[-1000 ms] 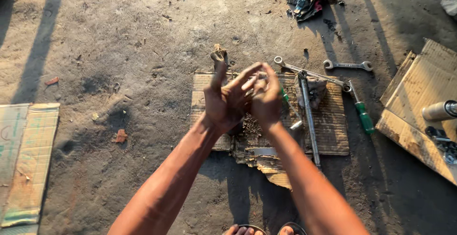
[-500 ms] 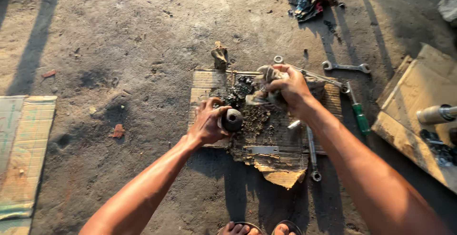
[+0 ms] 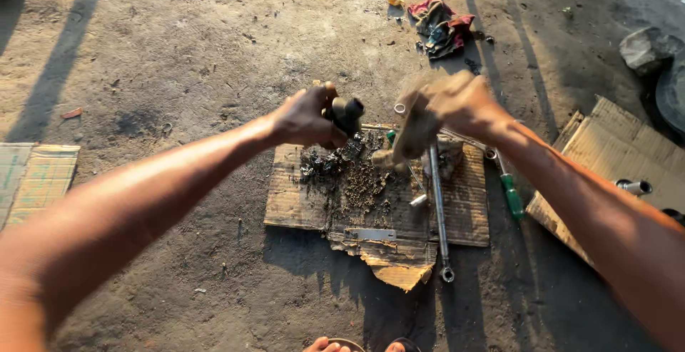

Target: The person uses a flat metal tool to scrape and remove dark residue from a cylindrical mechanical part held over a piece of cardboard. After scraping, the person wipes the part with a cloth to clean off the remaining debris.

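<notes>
From the head camera, the left hand is raised above the ground with its grip closed round a dark, grimy metal part, a stubby cylinder that juts out past the fingers toward the right; held up like this, its exposed end faces the other hand. The right hand is blurred, its grip wrapped round a pale, block-like tool that angles down toward the dark part; whether the two touch I cannot tell through the blur. Both hands hover over a torn sheet of cardboard spread on the dirt floor, which seems to serve as a work mat, since a patch of black grit and small loose pieces lies on it directly beneath the held part. A long wrench rests lengthwise on the cardboard just right of the grit, and a green-handled screwdriver lies at its right edge, both within easy reach. A crumpled rag sits well apart, farther up the ground.
</notes>
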